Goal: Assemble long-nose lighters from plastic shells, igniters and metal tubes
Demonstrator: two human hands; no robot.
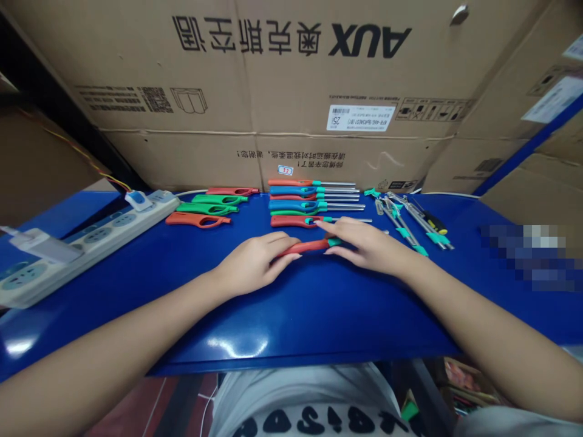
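My left hand [253, 263] and my right hand [362, 244] meet on a red-handled lighter [306, 246] lying on the blue table [291, 309]. Left fingers are curled over the red handle. Right fingers pinch the teal end where the metal tube starts; the tube is hidden under that hand. Just behind lies a row of finished lighters [314, 199] with red, blue and green handles and metal tubes pointing right.
Loose red and green handle shells [207, 206] lie at the left. Metal tube assemblies with teal ends [405, 221] and a yellow-black screwdriver [432, 221] lie at the right. A white power strip [86, 237] sits far left. Big cardboard boxes [291, 91] wall off the back.
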